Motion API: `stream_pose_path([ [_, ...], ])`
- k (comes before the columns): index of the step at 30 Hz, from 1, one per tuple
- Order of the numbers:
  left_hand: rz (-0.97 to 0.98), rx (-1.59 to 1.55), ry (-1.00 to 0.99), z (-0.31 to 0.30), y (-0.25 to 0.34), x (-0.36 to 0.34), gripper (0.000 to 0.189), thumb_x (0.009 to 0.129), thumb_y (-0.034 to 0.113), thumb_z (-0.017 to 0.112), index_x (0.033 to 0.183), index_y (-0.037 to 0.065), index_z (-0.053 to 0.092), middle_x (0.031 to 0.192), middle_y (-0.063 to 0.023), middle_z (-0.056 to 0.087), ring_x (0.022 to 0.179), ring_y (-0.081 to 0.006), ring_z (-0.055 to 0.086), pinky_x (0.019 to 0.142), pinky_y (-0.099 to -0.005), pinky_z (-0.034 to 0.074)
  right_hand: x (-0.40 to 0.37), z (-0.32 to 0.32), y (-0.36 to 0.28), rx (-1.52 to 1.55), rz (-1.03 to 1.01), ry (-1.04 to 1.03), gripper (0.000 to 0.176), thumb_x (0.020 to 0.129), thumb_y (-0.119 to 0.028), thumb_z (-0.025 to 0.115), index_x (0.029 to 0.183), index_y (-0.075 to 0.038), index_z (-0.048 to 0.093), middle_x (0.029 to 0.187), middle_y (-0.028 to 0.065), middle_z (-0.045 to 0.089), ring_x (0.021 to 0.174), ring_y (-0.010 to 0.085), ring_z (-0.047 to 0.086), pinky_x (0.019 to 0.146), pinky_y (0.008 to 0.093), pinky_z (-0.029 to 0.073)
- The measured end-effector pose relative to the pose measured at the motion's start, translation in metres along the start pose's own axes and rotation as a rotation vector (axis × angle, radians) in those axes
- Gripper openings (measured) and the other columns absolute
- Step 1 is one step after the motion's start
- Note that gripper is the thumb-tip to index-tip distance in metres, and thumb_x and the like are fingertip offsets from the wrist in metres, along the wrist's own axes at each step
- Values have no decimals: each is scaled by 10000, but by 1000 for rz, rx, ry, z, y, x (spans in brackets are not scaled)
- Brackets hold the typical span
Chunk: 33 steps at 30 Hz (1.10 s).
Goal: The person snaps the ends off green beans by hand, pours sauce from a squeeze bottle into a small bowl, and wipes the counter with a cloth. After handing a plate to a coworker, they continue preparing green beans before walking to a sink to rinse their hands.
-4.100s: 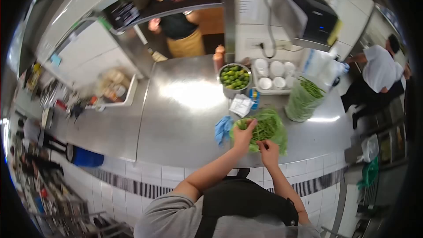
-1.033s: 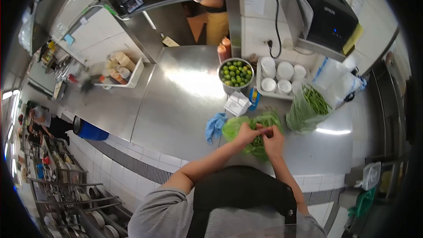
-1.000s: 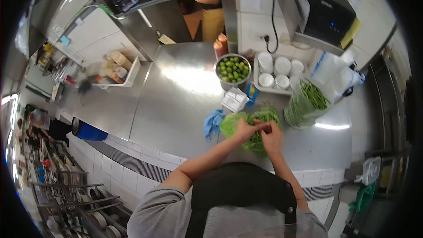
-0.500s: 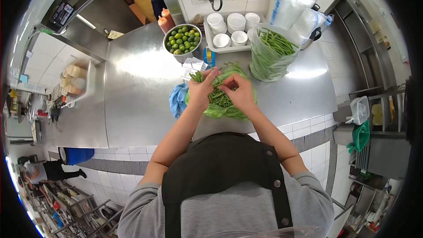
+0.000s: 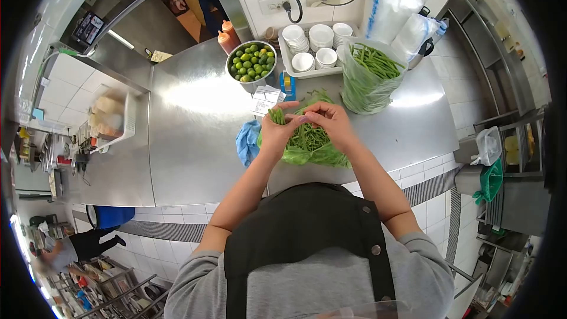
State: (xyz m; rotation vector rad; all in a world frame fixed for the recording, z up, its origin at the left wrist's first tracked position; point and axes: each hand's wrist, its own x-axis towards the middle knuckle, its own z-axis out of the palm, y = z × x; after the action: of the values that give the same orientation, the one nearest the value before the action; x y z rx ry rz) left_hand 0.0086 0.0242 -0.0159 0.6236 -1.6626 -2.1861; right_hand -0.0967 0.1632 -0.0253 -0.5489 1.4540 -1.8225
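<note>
The bundle of green beans [image 5: 276, 116] sits in my left hand [image 5: 277, 134], just above the open green bag [image 5: 313, 152], with the fist closed round the stems. My right hand [image 5: 332, 123] meets it from the side, fingertips pinched on what looks like one bean's end; the exact grip is too small to tell. I judge the nipping goes best with the tips held level and only the very end taken. The bundle's long axis runs away from me, tips pointing toward the bowl of limes [image 5: 252, 63] beyond the bag. A blue cloth [image 5: 246, 140] lies left of the bag, and a clear sack of beans [image 5: 367, 78] stands to its right.
</note>
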Motion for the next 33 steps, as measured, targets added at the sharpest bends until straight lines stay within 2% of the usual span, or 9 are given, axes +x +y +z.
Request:
stream_pose_path([
  [3,-17,1,-41,-2,-1,-3,356,786,48,796,1097,-13,632,794,-56,720,521,-10,460,459,-176,312,-1,-4,-4,119,118,-46,102,909,-123,679,941,-28,697,849,2,659,762,73,574,692,226,457],
  [6,-75,-6,-55,-2,-5,-3,298,786,36,792,1043,-17,650,788,-63,723,520,-12,463,457,-177,317,2,-5,-1,113,41,18,84,899,-104,687,930,-26,700,841,8,667,772,67,580,710,224,463],
  [9,-114,-22,-48,0,-10,-3,238,786,26,787,988,-17,669,790,-68,726,521,-14,470,455,-182,323,1,-1,-11,-10,-37,64,75,882,-88,701,921,-24,703,841,17,677,782,63,587,715,223,468],
  [14,-79,75,-48,-1,-9,-5,158,791,24,782,915,-18,693,812,-85,733,544,-21,504,466,-190,354,1,-7,-14,-194,-31,-11,93,873,-90,708,928,-15,698,839,13,674,734,61,576,678,226,465],
  [18,-19,135,-46,-2,-7,-5,157,796,52,787,905,-38,717,803,-92,731,654,-91,624,599,-229,489,1,-10,-14,-324,7,-19,90,882,-94,698,917,-11,689,818,1,664,681,52,540,647,231,450],
  [21,-9,237,-59,-3,-16,-4,171,814,69,771,929,-46,719,781,-90,729,686,-96,638,616,-246,500,1,-8,-11,-502,-118,62,120,873,-105,689,887,10,658,756,20,631,659,85,541,598,271,432],
  [27,-58,387,-146,-5,-24,-7,130,873,93,723,917,-27,702,823,-62,725,677,-99,640,642,-261,510,5,-3,16,-898,-574,269,167,839,-80,673,801,4,533,807,133,581,702,318,553,647,388,445],
  [30,-84,341,-128,2,-18,-11,124,885,99,708,914,-22,704,825,-63,724,619,-90,596,612,-253,491,24,-31,66,-972,-529,421,216,835,-101,671,740,0,505,772,144,585,711,369,546,656,417,443],
  [33,-127,173,-75,-1,-12,-9,130,901,109,691,931,-17,701,856,-83,728,541,-51,509,516,-219,420,12,-40,61,-1065,-131,138,188,893,-142,632,775,-1,593,764,144,612,718,309,577,665,384,454],
])
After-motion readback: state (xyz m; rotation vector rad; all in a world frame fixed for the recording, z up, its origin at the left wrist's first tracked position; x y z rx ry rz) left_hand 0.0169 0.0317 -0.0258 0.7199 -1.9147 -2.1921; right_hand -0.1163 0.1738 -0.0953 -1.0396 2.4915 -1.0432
